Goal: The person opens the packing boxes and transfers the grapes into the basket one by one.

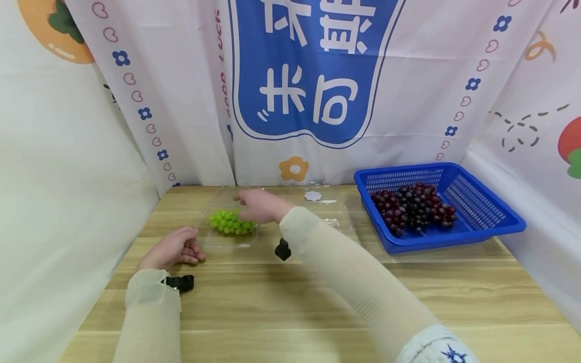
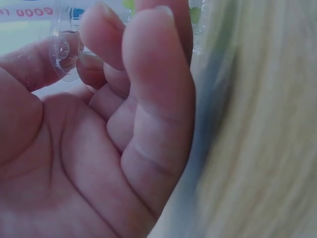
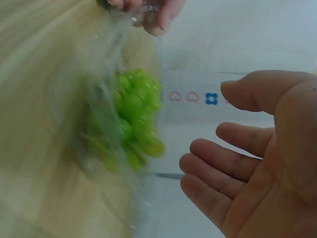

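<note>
A bunch of green grapes (image 1: 231,222) lies in the left part of a clear plastic clamshell box (image 1: 227,246), opened out flat at the back left of the table. My left hand (image 1: 174,248) pinches the box's left edge between thumb and fingers; its palm fills much of the left wrist view, the clear rim (image 2: 62,54) at the fingertips. Above the grapes reaches my right hand (image 1: 260,205), partly covering them in the head view. In the right wrist view its fingers are spread and hold nothing, with the grapes (image 3: 136,119) beside them.
At the right of the table a blue plastic basket (image 1: 485,234) holds bunches of dark red and black grapes (image 1: 410,207). The clamshell's other half, with a white label (image 1: 313,195), extends toward the basket. A printed cloth (image 1: 190,101) hangs behind the table.
</note>
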The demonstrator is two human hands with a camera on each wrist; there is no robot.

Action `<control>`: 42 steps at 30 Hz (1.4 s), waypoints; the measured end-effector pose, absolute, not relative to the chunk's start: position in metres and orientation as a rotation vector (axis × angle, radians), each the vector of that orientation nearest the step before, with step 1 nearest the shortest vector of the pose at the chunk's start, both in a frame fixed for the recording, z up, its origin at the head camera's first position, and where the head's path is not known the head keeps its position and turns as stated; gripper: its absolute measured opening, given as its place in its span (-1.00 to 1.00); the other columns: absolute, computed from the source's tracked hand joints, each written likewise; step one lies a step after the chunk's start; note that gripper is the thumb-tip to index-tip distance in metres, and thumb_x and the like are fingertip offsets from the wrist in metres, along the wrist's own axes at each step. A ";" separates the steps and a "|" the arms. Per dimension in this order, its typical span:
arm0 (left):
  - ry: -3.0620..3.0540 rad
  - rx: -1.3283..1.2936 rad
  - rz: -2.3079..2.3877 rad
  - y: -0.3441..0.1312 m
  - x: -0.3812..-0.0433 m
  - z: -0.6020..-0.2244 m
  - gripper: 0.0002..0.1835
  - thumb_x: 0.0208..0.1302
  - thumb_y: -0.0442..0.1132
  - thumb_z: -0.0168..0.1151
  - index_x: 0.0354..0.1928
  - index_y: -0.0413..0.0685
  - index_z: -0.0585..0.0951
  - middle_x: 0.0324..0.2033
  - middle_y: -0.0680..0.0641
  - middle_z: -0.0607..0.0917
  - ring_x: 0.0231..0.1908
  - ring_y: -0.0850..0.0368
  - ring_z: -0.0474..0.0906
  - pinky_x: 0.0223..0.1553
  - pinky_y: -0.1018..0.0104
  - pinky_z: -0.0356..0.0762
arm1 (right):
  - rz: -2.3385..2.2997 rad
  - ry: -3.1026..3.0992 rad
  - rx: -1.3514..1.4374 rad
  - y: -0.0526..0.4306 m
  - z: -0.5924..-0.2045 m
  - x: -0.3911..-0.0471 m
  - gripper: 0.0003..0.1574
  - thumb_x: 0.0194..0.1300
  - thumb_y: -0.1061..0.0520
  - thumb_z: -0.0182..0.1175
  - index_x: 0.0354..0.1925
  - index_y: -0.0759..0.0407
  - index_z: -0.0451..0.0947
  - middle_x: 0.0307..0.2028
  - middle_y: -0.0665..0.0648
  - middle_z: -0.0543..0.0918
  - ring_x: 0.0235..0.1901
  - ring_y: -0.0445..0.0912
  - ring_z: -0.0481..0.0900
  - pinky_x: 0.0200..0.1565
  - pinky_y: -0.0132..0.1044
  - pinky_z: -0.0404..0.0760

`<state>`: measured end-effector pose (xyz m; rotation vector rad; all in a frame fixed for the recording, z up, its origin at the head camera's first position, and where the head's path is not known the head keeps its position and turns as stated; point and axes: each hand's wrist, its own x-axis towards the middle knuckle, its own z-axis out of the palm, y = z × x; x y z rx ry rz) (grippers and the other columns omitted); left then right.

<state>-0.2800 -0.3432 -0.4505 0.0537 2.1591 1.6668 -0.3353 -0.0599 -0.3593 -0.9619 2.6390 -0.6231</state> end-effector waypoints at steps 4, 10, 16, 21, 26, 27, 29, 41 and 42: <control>2.158 0.048 1.667 -0.344 -0.279 -0.451 -0.64 0.68 -0.11 -0.27 -0.05 -0.35 0.32 -0.33 -0.21 0.61 -0.28 -0.08 0.69 -0.20 0.10 0.71 | -0.686 2.631 -0.913 -0.069 -0.379 -0.336 -0.27 0.44 0.08 0.15 0.50 0.11 0.26 0.35 0.15 0.48 0.28 -0.05 0.46 0.22 -0.20 0.49; 2.155 0.052 1.669 -0.345 -0.279 -0.451 -0.62 0.68 -0.08 -0.26 -0.08 -0.33 0.32 -0.36 -0.16 0.57 -0.26 -0.10 0.71 -0.20 0.10 0.71 | -0.671 2.723 -0.835 -0.080 -0.401 -0.335 -0.25 0.41 0.05 0.19 0.49 0.10 0.27 0.31 0.09 0.51 0.13 -0.10 0.54 0.19 -0.20 0.51; 2.155 0.054 1.673 -0.346 -0.278 -0.449 -0.62 0.68 -0.07 -0.26 -0.08 -0.32 0.32 -0.36 -0.15 0.56 -0.26 -0.09 0.71 -0.20 0.09 0.71 | -0.417 2.843 -0.849 -0.095 -0.407 -0.332 -0.26 0.39 -0.09 0.25 0.42 0.12 0.37 0.32 0.06 0.50 0.26 -0.04 0.48 0.26 -0.19 0.46; 2.165 0.047 1.669 -0.348 -0.277 -0.449 -0.60 0.68 -0.06 -0.26 -0.07 -0.34 0.32 -0.34 -0.18 0.58 -0.26 -0.10 0.70 -0.19 0.09 0.71 | -0.280 2.901 -0.830 -0.102 -0.411 -0.328 -0.18 0.35 -0.21 0.29 0.42 0.10 0.37 0.33 0.06 0.48 0.26 -0.04 0.46 0.28 -0.18 0.44; 2.150 0.042 1.669 -0.345 -0.277 -0.449 -0.60 0.67 -0.06 -0.22 -0.09 -0.35 0.35 -0.31 -0.23 0.62 -0.25 -0.12 0.70 -0.18 0.07 0.71 | -0.154 2.930 -0.837 -0.103 -0.419 -0.324 -0.19 0.29 -0.32 0.31 0.32 0.08 0.47 0.31 0.13 0.44 0.18 -0.04 0.49 0.22 -0.18 0.50; 2.147 0.040 1.667 -0.344 -0.278 -0.450 -0.60 0.67 -0.06 -0.21 -0.09 -0.35 0.35 -0.30 -0.24 0.63 -0.25 -0.12 0.70 -0.18 0.07 0.71 | -0.141 2.930 -0.834 -0.103 -0.421 -0.324 -0.21 0.28 -0.33 0.31 0.30 0.07 0.49 0.29 0.13 0.44 0.15 -0.05 0.49 0.19 -0.19 0.52; 2.140 0.050 1.662 -0.342 -0.278 -0.451 -0.59 0.67 -0.06 -0.22 -0.11 -0.34 0.37 -0.30 -0.25 0.65 -0.25 -0.11 0.70 -0.18 0.07 0.71 | -0.130 2.925 -0.824 -0.103 -0.425 -0.323 -0.28 0.26 -0.34 0.33 0.20 0.04 0.53 0.20 0.10 0.46 0.06 -0.09 0.51 0.11 -0.21 0.57; 2.147 0.079 1.664 -0.344 -0.277 -0.449 -0.57 0.68 -0.06 -0.25 -0.02 -0.39 0.33 -0.31 -0.22 0.61 -0.25 -0.13 0.70 -0.18 0.07 0.71 | -0.390 2.801 -0.855 -0.106 -0.428 -0.334 -0.46 0.20 -0.07 0.44 0.06 -0.02 0.44 -0.18 -0.09 0.61 -0.25 -0.22 0.53 -0.16 -0.30 0.57; 2.146 0.084 1.662 -0.344 -0.277 -0.449 -0.57 0.68 -0.06 -0.25 -0.02 -0.39 0.33 -0.30 -0.22 0.61 -0.25 -0.13 0.70 -0.18 0.07 0.71 | -0.423 2.791 -0.847 -0.105 -0.427 -0.335 -0.45 0.21 -0.06 0.44 0.08 -0.01 0.44 -0.16 -0.08 0.61 -0.25 -0.21 0.54 -0.17 -0.29 0.57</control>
